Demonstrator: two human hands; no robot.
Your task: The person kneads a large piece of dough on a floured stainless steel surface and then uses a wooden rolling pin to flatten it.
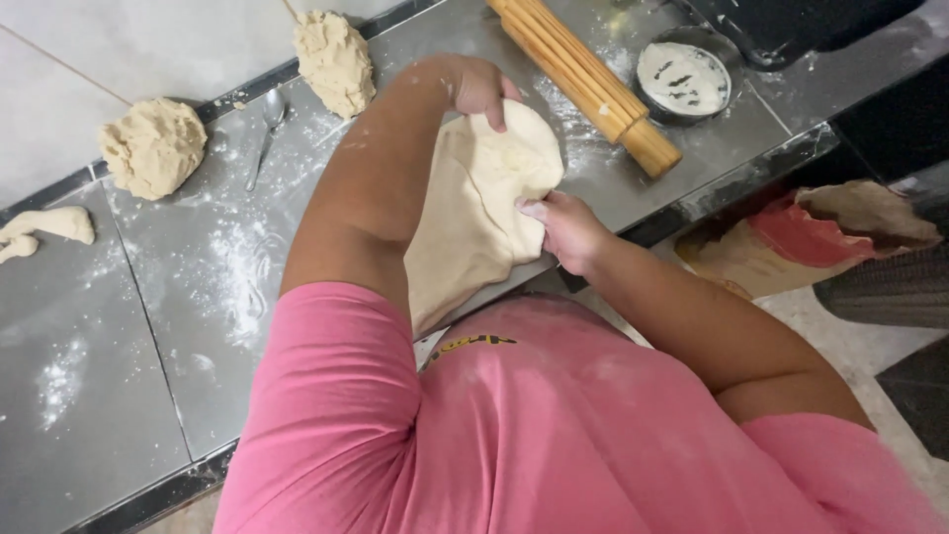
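Your left grip [481, 89] pinching the far edge of the dough sheet [474, 213], your right grip [563, 227] clamped on its near fold, sheet draped on the floured worktop [198, 297], rolling pin [583, 79] just beyond, dough lumps [153, 146] further left

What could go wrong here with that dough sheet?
1. The dough sheet hangs past the counter edge; it may stretch or tear between the left hand and right hand.
2. The rolling pin lies close by, angled toward that edge; a bump might roll it off.
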